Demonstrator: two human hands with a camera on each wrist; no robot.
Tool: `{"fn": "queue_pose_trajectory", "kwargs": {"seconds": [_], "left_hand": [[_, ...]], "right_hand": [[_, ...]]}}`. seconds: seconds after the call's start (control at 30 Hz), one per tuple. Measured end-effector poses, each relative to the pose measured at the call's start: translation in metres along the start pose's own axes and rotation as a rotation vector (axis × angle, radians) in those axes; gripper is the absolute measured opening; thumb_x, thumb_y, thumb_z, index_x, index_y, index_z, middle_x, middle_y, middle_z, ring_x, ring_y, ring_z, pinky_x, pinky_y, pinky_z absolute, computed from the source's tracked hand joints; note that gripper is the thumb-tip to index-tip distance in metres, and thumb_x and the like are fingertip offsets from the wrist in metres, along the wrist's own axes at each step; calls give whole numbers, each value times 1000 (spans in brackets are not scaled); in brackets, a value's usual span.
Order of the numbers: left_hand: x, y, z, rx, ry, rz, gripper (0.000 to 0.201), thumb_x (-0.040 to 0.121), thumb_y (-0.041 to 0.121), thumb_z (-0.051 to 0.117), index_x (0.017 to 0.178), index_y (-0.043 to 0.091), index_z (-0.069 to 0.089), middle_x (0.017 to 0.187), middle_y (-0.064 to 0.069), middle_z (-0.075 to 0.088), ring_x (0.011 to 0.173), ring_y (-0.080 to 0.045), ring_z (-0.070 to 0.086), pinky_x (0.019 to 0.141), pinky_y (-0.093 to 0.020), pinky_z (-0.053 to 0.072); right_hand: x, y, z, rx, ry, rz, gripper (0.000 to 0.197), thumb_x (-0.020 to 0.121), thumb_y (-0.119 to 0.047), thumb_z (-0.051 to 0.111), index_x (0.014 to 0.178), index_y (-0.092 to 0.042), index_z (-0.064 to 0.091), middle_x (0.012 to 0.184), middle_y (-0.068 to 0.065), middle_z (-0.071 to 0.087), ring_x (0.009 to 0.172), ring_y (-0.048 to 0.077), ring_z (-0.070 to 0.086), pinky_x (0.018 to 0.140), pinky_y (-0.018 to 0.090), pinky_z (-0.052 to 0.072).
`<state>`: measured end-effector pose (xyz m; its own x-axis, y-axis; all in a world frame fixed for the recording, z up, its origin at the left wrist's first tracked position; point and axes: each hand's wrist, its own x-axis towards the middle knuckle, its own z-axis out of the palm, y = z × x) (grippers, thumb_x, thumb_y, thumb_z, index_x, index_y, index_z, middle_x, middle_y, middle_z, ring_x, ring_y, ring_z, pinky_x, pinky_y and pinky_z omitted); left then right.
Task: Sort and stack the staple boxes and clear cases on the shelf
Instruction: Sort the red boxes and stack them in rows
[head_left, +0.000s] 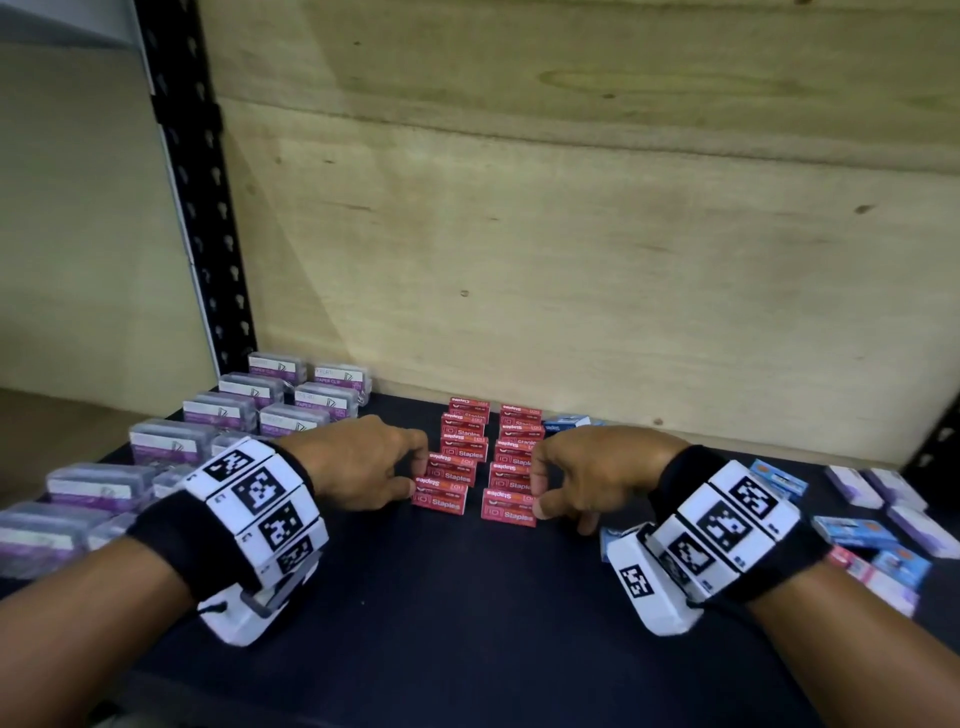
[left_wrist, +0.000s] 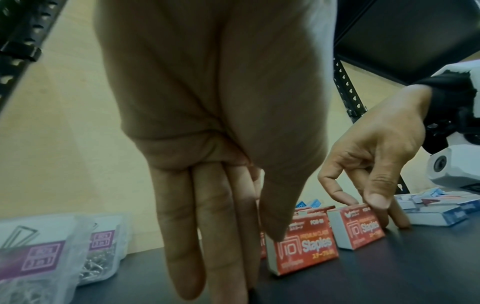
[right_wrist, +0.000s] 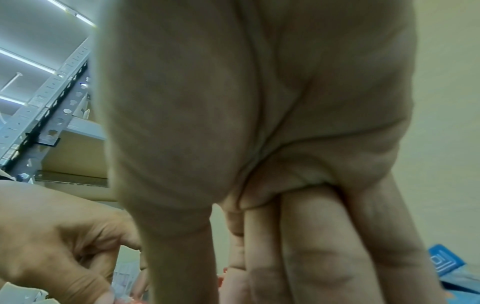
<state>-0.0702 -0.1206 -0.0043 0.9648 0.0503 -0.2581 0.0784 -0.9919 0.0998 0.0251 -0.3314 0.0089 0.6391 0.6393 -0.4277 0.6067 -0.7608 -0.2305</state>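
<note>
Two columns of small red cardboard staple boxes (head_left: 480, 457) run front to back on the dark shelf (head_left: 467, 597), long axes crosswise, between the hands. Left hand (head_left: 358, 467) pinches the left column's nearest box (head_left: 440, 496) at its left end; right hand (head_left: 592, 478) pinches the right column's nearest box (head_left: 509, 506) at its right end. Clear plastic paper-clip cases (head_left: 234, 410) sit sorted far left. Loose blue and pale boxes (head_left: 857, 530) lie unsorted at right, nearer the right hand, nothing blocking.

A stockroom or stationery store shelf: a black slotted metal upright (head_left: 195, 171) at upper left, a plywood back panel (head_left: 571, 208), and boxed staples (head_left: 457, 457) and paper-clip cases (head_left: 228, 410) laid in rows.
</note>
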Motion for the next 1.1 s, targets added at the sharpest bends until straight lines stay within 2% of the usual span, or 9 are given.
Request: {"fn": "queue_pose_trajectory", "kwargs": {"seconds": [0.13,0.27,0.47,0.6,0.7,0.87,1.0,1.1], "left_hand": [[2,0,-1,0,10,4,17,98,36,54,114,31,52,69,14,58,62,1,52,68,-22,43],[2,-1,0,13,14,8,18,97,37,55,115,31,53,69,15,57,63,1,52,72,-23,46],[3,0,0,26,7,-9,19,98,36,55,115,30,51,69,11,54,62,-1,51,66,-20,42],[5,-1,2,5,9,-25,28,94,39,60,117,28,47,74,12,59,67,-1,55,69,-22,44],[5,-1,3,-18,-2,-34,36,92,42,63,118,28,43,79,13,65,73,-2,60,73,-24,47],[-1,4,-2,-11,-4,-84,44,88,52,63,118,28,42,95,10,68,87,-9,63,84,-30,51],[-8,15,-15,128,123,-118,41,88,57,58,113,28,44,97,10,61,91,-12,59,85,-34,51],[-12,35,-29,194,192,-71,37,88,60,55,107,30,45,97,11,61,90,-13,59,81,-34,50]], "right_hand": [[0,1,0,15,7,-4,16,93,-33,66,105,-24,60,86,-11,68,77,14,75,85,29,54],[-1,2,0,3,15,-12,18,94,-34,65,107,-23,60,84,-11,68,77,13,75,84,27,54],[1,2,0,-1,7,-11,19,92,-33,68,106,-24,59,84,-11,68,77,13,75,79,26,54],[0,5,0,16,-5,-7,34,87,-32,74,111,-27,51,79,-10,68,78,14,75,85,33,56],[-2,7,1,31,1,-18,37,86,-31,75,113,-27,49,81,-9,68,80,15,75,86,35,56],[-7,13,1,1,15,-47,34,87,-32,74,109,-30,48,80,-10,69,77,9,70,73,27,50],[-15,31,2,26,29,-76,37,86,-32,74,110,-34,47,104,-8,73,96,13,68,90,31,50],[-30,55,0,135,100,-104,34,84,-24,76,110,-33,55,107,-8,72,99,14,69,95,34,52]]}}
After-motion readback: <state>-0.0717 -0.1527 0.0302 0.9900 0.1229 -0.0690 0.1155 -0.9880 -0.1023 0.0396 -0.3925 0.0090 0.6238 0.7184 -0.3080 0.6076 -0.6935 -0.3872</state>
